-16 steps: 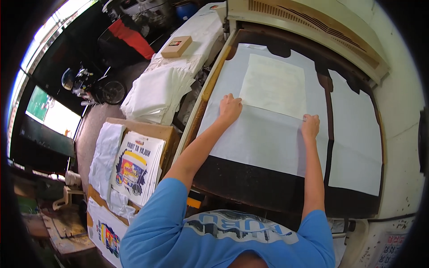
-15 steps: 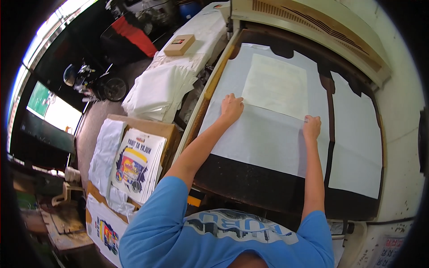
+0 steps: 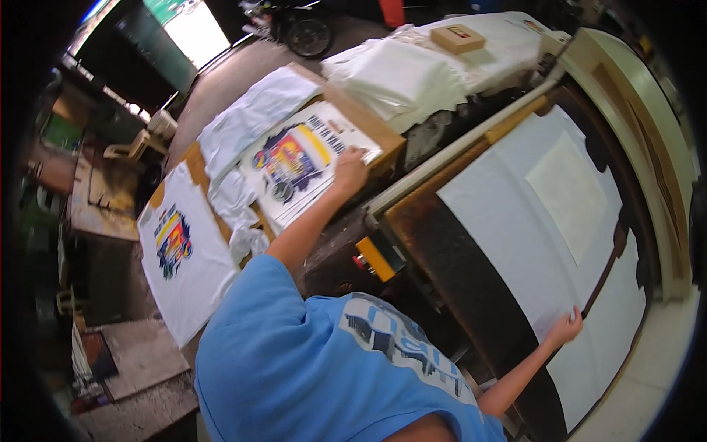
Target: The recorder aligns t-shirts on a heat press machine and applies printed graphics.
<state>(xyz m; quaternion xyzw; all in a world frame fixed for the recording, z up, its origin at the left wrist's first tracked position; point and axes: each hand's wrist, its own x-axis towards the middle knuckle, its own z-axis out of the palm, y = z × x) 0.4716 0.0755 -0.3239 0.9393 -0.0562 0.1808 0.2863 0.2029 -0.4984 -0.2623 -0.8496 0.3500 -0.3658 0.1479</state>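
My left hand (image 3: 351, 171) reaches over a stack of printed sheets (image 3: 298, 158), its fingers closed at the far right corner of the top one. These white sheets carry a colourful picture of a tub with lettering. On the right, a piece of white fabric (image 3: 508, 214) lies flat on the dark press bed (image 3: 464, 250). A blank-looking pale sheet (image 3: 563, 188) rests on that fabric. My right hand (image 3: 565, 328) is just over the fabric's right edge, fingers curled, with nothing visible in them. Beside it lies a second white fabric piece (image 3: 593, 372).
A white printed shirt (image 3: 188, 254) and bunched white cloth (image 3: 250, 121) lie by the stack. Behind are piled white fabric (image 3: 401, 74) and a small cardboard box (image 3: 456, 38). A yellow control box (image 3: 379, 258) juts from the bed's edge. The press's cream upper part (image 3: 622, 96) stands beyond.
My view has swung left. My left hand has left the pale sheet and gone over to the printed stack. My right hand has let go of the sheet's corner and drawn nearer to me.
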